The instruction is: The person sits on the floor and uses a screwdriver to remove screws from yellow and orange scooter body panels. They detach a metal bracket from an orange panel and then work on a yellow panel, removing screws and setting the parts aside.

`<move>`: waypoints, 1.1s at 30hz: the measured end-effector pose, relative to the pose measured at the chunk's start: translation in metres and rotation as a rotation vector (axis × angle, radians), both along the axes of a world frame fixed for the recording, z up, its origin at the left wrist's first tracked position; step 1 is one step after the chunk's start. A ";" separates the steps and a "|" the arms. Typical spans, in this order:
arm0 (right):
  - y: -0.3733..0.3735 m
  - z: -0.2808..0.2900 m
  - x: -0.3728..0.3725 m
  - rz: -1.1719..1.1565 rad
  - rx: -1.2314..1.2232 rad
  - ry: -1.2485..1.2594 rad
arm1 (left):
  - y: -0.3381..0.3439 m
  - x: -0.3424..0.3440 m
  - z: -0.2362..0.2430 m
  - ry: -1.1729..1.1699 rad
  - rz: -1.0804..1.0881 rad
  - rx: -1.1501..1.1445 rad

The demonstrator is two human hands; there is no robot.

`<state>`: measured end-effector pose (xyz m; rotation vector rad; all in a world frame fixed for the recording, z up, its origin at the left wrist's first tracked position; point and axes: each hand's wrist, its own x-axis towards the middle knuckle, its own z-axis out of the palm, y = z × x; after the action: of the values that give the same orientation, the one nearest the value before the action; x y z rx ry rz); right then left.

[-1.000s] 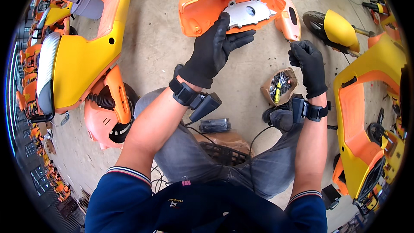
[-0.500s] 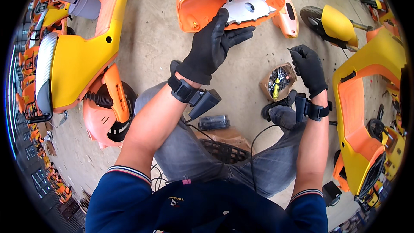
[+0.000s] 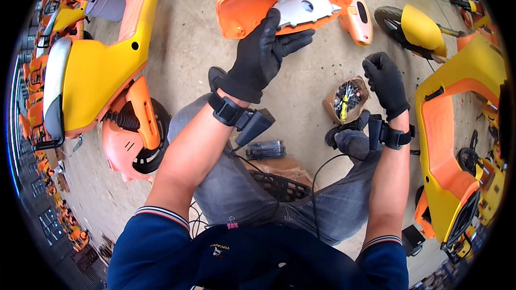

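My left hand (image 3: 257, 56), in a black glove, grips the lower edge of an orange plastic scooter panel (image 3: 236, 13), thumb on the inner side and fingers stretched beneath. A silver-grey plate (image 3: 290, 13) with a round hole and several lugs lies inside the panel. To the right, my right hand (image 3: 385, 85), also gloved, is raised with its fingers curled and pinched together. What it pinches, if anything, is hidden. Below and left of that hand, an open cardboard box (image 3: 330, 106) holds many small dark parts and a yellow-handled screwdriver (image 3: 344, 110).
Yellow-and-orange scooter bodies stand at left (image 3: 102, 83) and right (image 3: 424, 113). A wheel with a yellow mudguard (image 3: 422, 29) lies at the upper right. A clear plastic case (image 3: 266, 150) and flattened cardboard (image 3: 293, 169) lie between my legs, with black cables nearby.
The panel and my left hand have shifted slightly left and up. My right hand has turned a little, and the small dark tip that showed at its fingertips is out of sight.
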<state>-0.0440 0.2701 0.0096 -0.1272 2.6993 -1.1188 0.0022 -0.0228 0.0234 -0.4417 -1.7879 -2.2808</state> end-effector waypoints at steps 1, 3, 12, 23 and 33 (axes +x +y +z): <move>0.001 -0.001 -0.001 -0.003 -0.042 0.005 | -0.001 -0.002 0.003 -0.248 -0.113 0.416; -0.001 0.003 0.001 -0.029 -0.167 -0.042 | -0.001 -0.002 0.003 -0.277 -0.101 0.405; -0.031 0.033 0.005 -0.230 -0.639 -0.225 | 0.011 0.002 -0.015 -0.049 -0.014 -0.062; -0.061 0.027 0.002 -0.335 -0.755 -0.171 | 0.030 0.002 -0.013 -0.604 -0.207 0.536; -0.069 0.010 -0.005 -0.322 -1.035 -0.310 | 0.035 0.001 -0.015 -0.533 -0.216 0.499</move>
<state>-0.0493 0.2013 0.0192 0.3053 1.6684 -2.2863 0.0029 0.0117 0.0080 0.0808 -1.3026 -3.0886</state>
